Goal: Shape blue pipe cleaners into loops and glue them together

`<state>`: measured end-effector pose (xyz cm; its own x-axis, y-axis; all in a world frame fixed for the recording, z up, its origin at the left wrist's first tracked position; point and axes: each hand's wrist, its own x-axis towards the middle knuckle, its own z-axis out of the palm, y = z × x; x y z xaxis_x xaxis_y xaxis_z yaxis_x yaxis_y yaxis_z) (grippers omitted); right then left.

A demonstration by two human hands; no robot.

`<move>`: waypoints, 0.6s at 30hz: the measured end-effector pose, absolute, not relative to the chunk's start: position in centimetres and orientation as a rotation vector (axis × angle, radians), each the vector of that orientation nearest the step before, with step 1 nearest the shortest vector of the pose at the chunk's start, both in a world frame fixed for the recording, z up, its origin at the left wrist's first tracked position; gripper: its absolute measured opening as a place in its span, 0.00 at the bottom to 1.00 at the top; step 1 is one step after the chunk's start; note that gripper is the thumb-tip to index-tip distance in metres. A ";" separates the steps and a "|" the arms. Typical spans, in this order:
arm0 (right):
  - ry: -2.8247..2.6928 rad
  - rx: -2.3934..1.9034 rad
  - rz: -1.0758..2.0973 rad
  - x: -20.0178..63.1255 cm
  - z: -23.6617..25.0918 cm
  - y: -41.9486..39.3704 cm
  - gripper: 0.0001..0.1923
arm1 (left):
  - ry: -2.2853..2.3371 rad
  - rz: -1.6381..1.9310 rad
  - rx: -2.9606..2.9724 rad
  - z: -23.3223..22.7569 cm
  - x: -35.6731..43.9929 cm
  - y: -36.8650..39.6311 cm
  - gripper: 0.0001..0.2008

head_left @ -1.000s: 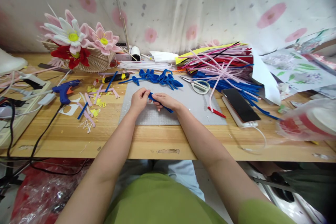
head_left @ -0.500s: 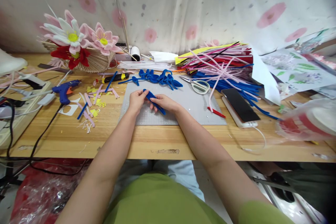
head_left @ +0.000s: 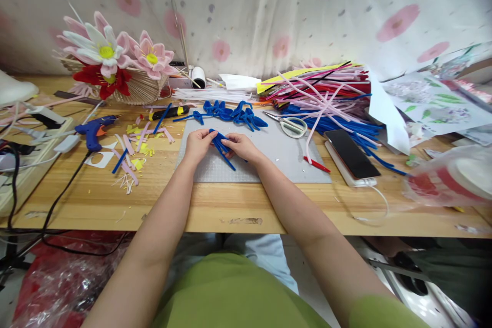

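Both of my hands meet over a grey cutting mat on the wooden table. My left hand pinches the upper end of a folded blue pipe cleaner. My right hand grips the same blue pipe cleaner from the right side, and its free tail points down and to the right onto the mat. Behind my hands lies a row of shaped blue pipe-cleaner pieces. White-handled scissors rest on the mat's far right part.
A big heap of coloured pipe cleaners lies at the back right, with a phone beside it. A blue glue gun, cut scraps and cables sit at the left. Pipe-cleaner flowers stand at the back left.
The blue pipe cleaner has been folded tighter and turned between my fingers, its tail swinging left. My right hand has shifted slightly up toward my left hand.
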<state>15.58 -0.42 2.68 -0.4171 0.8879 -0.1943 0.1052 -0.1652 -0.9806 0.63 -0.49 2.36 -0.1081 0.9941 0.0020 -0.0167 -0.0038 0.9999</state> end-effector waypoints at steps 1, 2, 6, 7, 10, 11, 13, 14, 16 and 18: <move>-1.496 -1.162 1.671 15.5 2.7 -0.5 0.02 | 1.284 1.300 1.149 2.4 0.6 -0.5 0.12; -1.504 -1.167 1.691 15.5 2.8 -0.5 0.01 | 1.289 1.303 1.151 2.3 0.6 -0.5 0.12; -1.557 -1.154 1.612 15.7 2.7 -0.5 0.02 | 1.253 1.323 1.176 1.9 0.5 -0.2 0.12; -1.573 -1.139 1.569 15.7 2.7 -0.5 0.02 | 1.246 1.332 1.201 1.7 0.4 -0.2 0.12; -1.602 -1.099 1.527 15.9 2.8 -0.6 0.04 | 1.265 1.349 1.289 1.5 0.2 -0.2 0.12; -1.599 -1.091 1.552 16.0 2.9 -0.6 0.05 | 1.272 1.343 1.305 1.6 0.2 -0.2 0.12; -1.584 -1.082 1.614 15.9 3.0 -0.7 0.04 | 1.279 1.322 1.316 1.6 0.1 -0.3 0.12; -1.576 -1.083 1.639 15.9 3.0 -0.8 0.03 | 1.278 1.312 1.321 1.7 0.1 -0.3 0.12; -1.575 -1.096 1.665 15.8 3.0 -0.8 0.02 | 1.274 1.293 1.339 1.6 0.1 -0.4 0.11; -1.594 -1.110 1.644 15.8 2.7 -0.7 0.01 | 1.269 1.281 1.350 1.5 0.1 -0.3 0.11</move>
<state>15.78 -0.66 2.67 -0.4793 0.8624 -0.1629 0.1361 -0.1103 -0.9845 0.05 -0.28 1.53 -0.0443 0.9920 0.1183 0.1091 -0.1129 0.9876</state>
